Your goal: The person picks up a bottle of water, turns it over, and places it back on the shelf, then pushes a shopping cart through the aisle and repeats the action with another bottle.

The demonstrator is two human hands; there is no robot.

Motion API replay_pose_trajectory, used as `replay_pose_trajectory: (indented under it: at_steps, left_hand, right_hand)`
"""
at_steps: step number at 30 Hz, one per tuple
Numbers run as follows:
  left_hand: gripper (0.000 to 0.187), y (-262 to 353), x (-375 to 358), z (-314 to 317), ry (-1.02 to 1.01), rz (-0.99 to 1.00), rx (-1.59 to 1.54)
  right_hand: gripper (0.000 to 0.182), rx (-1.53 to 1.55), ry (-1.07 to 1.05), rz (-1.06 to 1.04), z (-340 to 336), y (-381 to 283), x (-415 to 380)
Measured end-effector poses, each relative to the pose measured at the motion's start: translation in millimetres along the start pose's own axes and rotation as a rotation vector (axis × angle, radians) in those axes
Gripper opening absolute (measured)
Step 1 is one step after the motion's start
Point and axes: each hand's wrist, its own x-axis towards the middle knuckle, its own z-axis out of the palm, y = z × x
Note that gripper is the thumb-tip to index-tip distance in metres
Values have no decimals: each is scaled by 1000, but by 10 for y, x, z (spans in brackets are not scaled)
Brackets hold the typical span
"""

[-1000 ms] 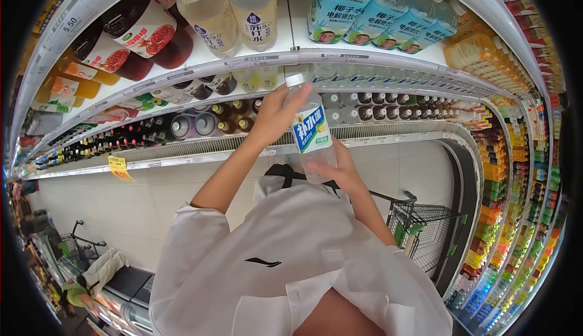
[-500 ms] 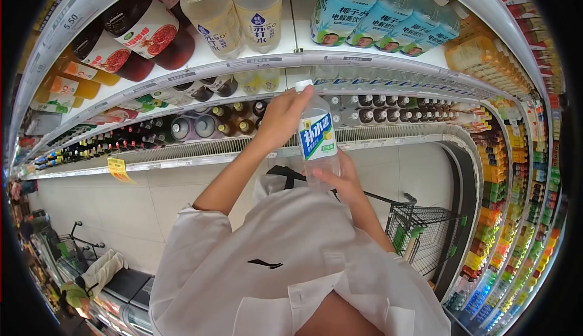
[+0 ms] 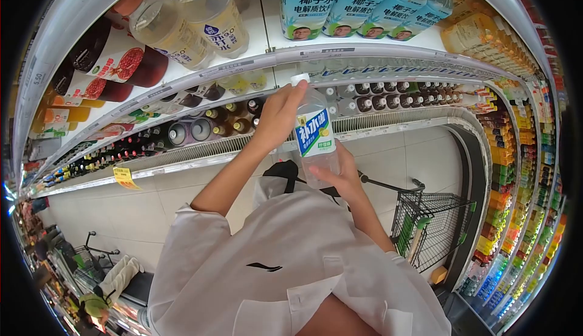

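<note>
Both hands hold a clear drink bottle (image 3: 314,132) in front of my chest, tilted slightly, its blue, white and green label facing up. My left hand (image 3: 280,112) is closed around the bottle's upper part, with the thumb just below the white cap (image 3: 300,79). Lower down, my right hand (image 3: 341,175) grips near the base; its thumb lies across the front and the other fingers are mostly hidden behind. The bottle appears to contain a clear liquid.
A curved drinks shelf (image 3: 291,54) spans the front, bearing coconut water bottles (image 3: 311,5), soda water bottles (image 3: 212,14) and dark red juice bottles (image 3: 121,57). A shopping cart (image 3: 434,224) stands to my right. Another person (image 3: 97,305) is at the lower left beside another cart.
My view has turned slightly to the right, so the upper-shelf bottles shift left and the carts appear further right. Both hands keep their grip on the bottle.
</note>
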Motion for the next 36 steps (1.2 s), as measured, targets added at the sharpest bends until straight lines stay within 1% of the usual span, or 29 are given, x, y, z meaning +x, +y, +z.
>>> replay_pose_trajectory:
  at_steps: [2, 8, 11, 13, 16, 20, 21, 22, 23, 25, 26, 27, 28, 29, 30, 31, 32, 34, 35, 36]
  left_hand:
    - [59, 127, -28, 33, 34, -1, -41]
    - [59, -28, 66, -60, -37, -19, 35]
    - [59, -142, 83, -66, -41, -40, -63]
    - [59, -180, 71, -108, -40, -56, -43]
    - [59, -129, 40, -138, -46, -58, -25]
    - [61, -98, -33, -102, -15, -27, 22]
    - [61, -80, -64, -85, -16, -24, 26]
    - [62, -63, -92, -64, 5, -68, 33]
    - [65, -49, -113, -41, 24, -113, 39]
    - [67, -162, -120, 22, 26, -146, 21]
    - [70, -197, -118, 58, 35, -179, -5]
    - [69, -45, -136, 114, 77, -173, -180]
    - [69, -63, -103, 122, 80, -170, -176]
    - [68, -104, -48, 127, 48, -270, -379]
    - [66, -143, -1, 137, 10, -373, -581]
    - [62, -168, 23, 111, -95, -406, -698]
    - [62, -161, 17, 111, -100, -406, -688]
    - [60, -124, -27, 108, -231, -540, -1057]
    - [59, -154, -45, 106, -313, -530, -1070]
    - [59, -147, -60, 126, -315, -527, -1068]
  right_hand:
    - [53, -3, 2, -9, -17, 2, -26]
    - [53, 46, 22, 14, 45, 118, 32]
    - [53, 12, 21, -3, 67, 172, 56]
    - [53, -2, 33, 26, 92, 231, 71]
    - [53, 12, 11, 59, 115, 140, 66]
    - [55, -66, 34, -35, 109, 227, 68]
    - [57, -137, 86, -51, 123, 217, 62]
    - [58, -207, 140, -69, 136, 207, 65]
    - [58, -203, 145, -73, 159, 183, 66]
    - [62, -554, 341, -82, 209, 135, 59]
    - [62, -551, 345, -87, 205, 143, 50]
    - [65, -641, 362, -156, 194, 156, 36]
    - [69, -728, 375, -223, 190, 171, 14]
    - [69, -724, 373, -226, 182, 185, -14]
    - [69, -551, 318, -226, 171, 199, -59]
    - [70, -376, 266, -224, 161, 211, -94]
    - [70, -368, 272, -226, 137, 258, -83]
    - [63, 454, 161, -18, 109, 338, -26]
    - [63, 460, 162, -21, 77, 343, -32]
    - [64, 652, -52, 153, 48, 277, -34]
